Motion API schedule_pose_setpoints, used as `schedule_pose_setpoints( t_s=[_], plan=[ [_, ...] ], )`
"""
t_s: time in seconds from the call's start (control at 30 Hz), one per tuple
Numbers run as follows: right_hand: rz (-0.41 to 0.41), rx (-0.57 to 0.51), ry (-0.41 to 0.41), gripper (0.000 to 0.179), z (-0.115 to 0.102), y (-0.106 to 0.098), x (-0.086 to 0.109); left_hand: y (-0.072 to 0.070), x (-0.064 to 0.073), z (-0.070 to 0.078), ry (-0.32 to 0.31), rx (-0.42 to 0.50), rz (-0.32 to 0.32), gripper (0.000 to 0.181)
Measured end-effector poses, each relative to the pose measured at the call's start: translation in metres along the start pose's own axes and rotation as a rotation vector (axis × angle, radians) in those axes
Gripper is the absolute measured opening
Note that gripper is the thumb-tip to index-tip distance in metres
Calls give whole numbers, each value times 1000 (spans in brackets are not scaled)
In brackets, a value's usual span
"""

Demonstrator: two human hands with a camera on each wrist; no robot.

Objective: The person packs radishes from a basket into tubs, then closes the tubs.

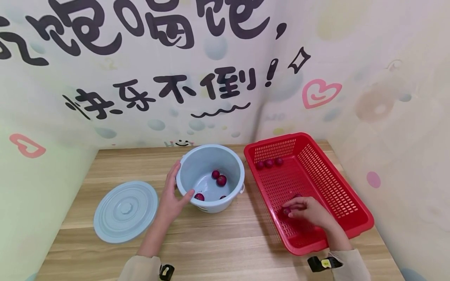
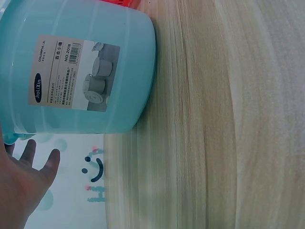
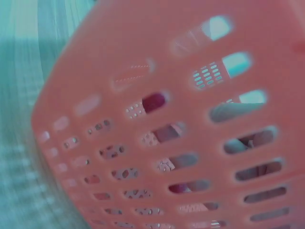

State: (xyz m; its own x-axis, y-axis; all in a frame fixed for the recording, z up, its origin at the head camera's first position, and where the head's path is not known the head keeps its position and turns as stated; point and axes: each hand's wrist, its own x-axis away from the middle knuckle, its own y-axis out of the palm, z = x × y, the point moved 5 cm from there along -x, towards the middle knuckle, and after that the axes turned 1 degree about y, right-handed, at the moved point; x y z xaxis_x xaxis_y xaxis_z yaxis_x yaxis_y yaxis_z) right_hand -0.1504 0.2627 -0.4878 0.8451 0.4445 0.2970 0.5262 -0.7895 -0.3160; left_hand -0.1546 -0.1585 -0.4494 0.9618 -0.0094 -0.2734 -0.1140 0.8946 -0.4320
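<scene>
My left hand (image 1: 173, 201) rests against the near left side of a light blue bucket (image 1: 211, 207), its thumb at the rim. In the left wrist view the fingers (image 2: 49, 167) are spread beside the bucket's rim. Dark red plums (image 1: 221, 180) lie inside the bucket, one partly hidden by the front wall. My right hand (image 1: 311, 212) reaches into a red plastic basket (image 1: 337, 197) and pinches a plum (image 1: 286, 211) between thumb and fingers. Another plum (image 1: 297, 195) shows just behind those fingers. In the right wrist view the basket's slotted wall (image 3: 190, 105) mostly hides the hand.
A round light blue lid (image 1: 125, 210) lies on the wooden table (image 1: 225, 249) left of the bucket. Three plums (image 1: 268, 163) sit at the basket's far left corner. A printed wall sheet (image 1: 218, 128) stands behind the table.
</scene>
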Motion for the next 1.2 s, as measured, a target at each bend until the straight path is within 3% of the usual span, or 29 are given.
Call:
schedule_pose_setpoints(
  t_s=[0.33, 0.57, 1.0, 1.2],
  plan=[
    [24, -79, -6, 37, -2, 0, 1, 1, 0, -3, 29, 7, 9, 89],
    [91, -41, -18, 40, -11, -2, 7, 0, 0, -2, 29, 7, 10, 89],
    [218, -49, -77, 37, -57, 10, 12, 0, 0, 0, 14, -6, 5, 89],
    [236, -68, -128, 35, -78, 20, 5, 0, 0, 0, 12, -3, 4, 89]
  ],
)
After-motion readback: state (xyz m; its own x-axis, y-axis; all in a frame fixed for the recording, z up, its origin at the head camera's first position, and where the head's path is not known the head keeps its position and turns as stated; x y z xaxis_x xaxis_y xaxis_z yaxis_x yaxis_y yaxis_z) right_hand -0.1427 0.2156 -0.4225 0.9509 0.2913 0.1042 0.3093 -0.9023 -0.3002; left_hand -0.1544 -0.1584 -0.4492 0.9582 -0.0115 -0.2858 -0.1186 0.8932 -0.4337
